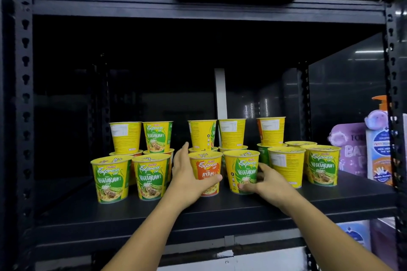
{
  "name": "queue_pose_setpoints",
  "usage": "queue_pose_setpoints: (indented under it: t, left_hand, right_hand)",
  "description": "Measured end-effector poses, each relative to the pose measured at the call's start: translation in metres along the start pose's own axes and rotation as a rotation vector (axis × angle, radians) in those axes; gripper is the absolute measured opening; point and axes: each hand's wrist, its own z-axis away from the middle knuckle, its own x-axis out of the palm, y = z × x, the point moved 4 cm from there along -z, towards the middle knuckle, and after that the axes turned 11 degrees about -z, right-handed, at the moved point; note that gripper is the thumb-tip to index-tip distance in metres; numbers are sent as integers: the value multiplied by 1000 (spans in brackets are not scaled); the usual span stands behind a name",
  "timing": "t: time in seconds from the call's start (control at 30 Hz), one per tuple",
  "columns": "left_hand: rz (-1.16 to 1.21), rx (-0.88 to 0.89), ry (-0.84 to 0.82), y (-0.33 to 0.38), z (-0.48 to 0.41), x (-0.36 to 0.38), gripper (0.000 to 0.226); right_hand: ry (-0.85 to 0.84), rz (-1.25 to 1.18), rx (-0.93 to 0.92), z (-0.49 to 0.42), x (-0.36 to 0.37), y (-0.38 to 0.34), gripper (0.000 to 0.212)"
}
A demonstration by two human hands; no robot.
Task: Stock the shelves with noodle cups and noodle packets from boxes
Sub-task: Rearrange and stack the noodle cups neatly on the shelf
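**Head view**

1. Position. The Ayam cup (208,171) and the Vegetarian cup (242,170) stood upright side by side on the shelf board (198,211), in the front row near the middle of its front edge. I could not tell whether their walls touched.
2. Left hand (187,179). My thumb lay wrapped across the front wall of the Ayam cup. The other fingers ran straight along its left flank toward the back.
3. Right hand (267,182). My thumb crossed the lower front of the Vegetarian cup, and my fingers curved round its right flank.
4. Surroundings. Further cups (152,177) filled the front row toward both ends. Behind them, the rear stacks (125,136) stood two high. A purple pouch (350,152) and a pump bottle (378,149) occupied the right end.
5. Handling, as judged. The cups were probably light and thin-walled, so they would dent under a hard squeeze. The printed wall looked smooth and mildly slippery. The narrow base made tipping likely when a cup was slid.
6. Grip point, as judged. Take hold at mid-wall, below the rim, with the thumb opposing the fingers. Do not press on the lid.
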Motion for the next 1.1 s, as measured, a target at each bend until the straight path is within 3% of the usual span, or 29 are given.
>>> queue_pose_setpoints:
  t: [0.17,0.4,0.5,0.93,1.0,1.1]
  left_hand:
    - [233,-201,-149,-10,4,4,127]
    - [205,-190,-190,-20,0,11,78]
    - [206,-167,-186,-20,1,12,71]
    - [191,-155,-152,-17,4,9,63]
    - [175,-149,-142,-15,5,7,67]
    - [119,-125,-45,-10,9,0,92]
  right_hand:
    - [-3,-17,6,0,0,0,64]
    - [0,-3,8,-3,0,4,74]
    - [7,1,14,-4,0,5,76]
    - [3,50,10,-2,3,2,58]
    - [10,82,6,-1,3,0,56]
    - [51,193,-16,3,4,-4,49]
